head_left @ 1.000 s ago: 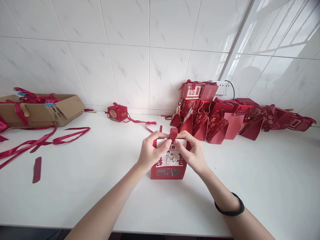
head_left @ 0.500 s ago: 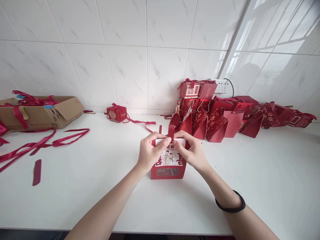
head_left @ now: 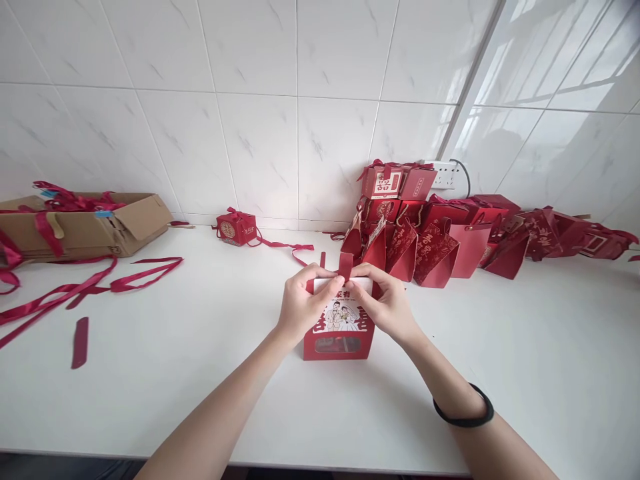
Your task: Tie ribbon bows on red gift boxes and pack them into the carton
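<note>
A red gift box (head_left: 313,348) with a cartoon wedding couple on its white front and a clear oval window stands upright on the white table. My left hand (head_left: 309,297) pinches its top edge from the left, thumb in front and fingers behind. From the right, my right hand (head_left: 383,300) pinches the same top edge, the two thumbs nearly meeting at the middle. Between my hands a red strap (head_left: 345,265) sticks up from the top of the box. Fingers behind the box are mostly hidden.
An open cardboard box (head_left: 90,233) of red ribbons stands at the left, with loose ribbon (head_left: 145,275) and a dark red strip (head_left: 80,343) nearby. A small red box (head_left: 236,227) sits near the wall. Several red gift boxes (head_left: 435,257) crowd the back right, by a power strip (head_left: 447,175).
The view has shifted slightly, so everything sits a little further right. Both hands keep the same pinch on the top of the box.
</note>
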{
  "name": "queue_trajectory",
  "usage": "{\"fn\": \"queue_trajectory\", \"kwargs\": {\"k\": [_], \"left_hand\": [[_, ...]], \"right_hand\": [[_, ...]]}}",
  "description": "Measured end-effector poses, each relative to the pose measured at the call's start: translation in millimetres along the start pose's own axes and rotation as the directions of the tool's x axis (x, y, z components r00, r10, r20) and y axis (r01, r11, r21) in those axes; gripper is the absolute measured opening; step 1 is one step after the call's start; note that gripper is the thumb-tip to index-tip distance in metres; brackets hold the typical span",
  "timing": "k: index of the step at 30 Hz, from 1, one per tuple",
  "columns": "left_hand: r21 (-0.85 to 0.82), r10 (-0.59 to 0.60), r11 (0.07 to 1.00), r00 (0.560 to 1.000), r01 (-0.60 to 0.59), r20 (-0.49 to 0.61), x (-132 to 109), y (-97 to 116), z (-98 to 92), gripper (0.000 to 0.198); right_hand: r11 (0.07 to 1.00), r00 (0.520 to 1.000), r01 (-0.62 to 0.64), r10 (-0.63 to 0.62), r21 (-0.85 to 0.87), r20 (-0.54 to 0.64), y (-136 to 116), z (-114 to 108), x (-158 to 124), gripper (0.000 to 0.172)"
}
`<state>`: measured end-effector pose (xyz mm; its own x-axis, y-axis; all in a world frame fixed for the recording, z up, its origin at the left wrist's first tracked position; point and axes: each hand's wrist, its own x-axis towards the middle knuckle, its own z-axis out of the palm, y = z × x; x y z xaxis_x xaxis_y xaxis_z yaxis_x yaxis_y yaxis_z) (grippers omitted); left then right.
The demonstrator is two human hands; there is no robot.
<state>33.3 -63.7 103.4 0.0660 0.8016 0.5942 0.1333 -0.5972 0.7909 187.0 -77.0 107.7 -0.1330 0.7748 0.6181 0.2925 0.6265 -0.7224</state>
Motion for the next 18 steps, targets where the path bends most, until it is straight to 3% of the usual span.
{"fn": "queue_trajectory", "kwargs": {"k": [9, 15, 18], "left_hand": [[-0.006, -0.049, 0.999, 0.995, 0.049, 0.084, 0, -2, -5.9, 0.019], [-0.066, -0.051, 0.996, 0.994, 0.058, 0.101, 0, -2, -5.1, 0.019], [-0.092, -0.093, 0.991, 0.992, 0.101, 0.087, 1, -5, -4.4, 0.019]], "right_hand": [[0.998, 0.999, -0.049, 0.049, -0.032, -0.001, 0, 0, -1, 0.015], [0.994, 0.996, -0.089, 0.089, 0.062, 0.001, 1, -2, 0, 0.017], [0.959, 0.977, -0.19, 0.163, 0.212, 0.14, 9, -9, 0, 0.049]]}}
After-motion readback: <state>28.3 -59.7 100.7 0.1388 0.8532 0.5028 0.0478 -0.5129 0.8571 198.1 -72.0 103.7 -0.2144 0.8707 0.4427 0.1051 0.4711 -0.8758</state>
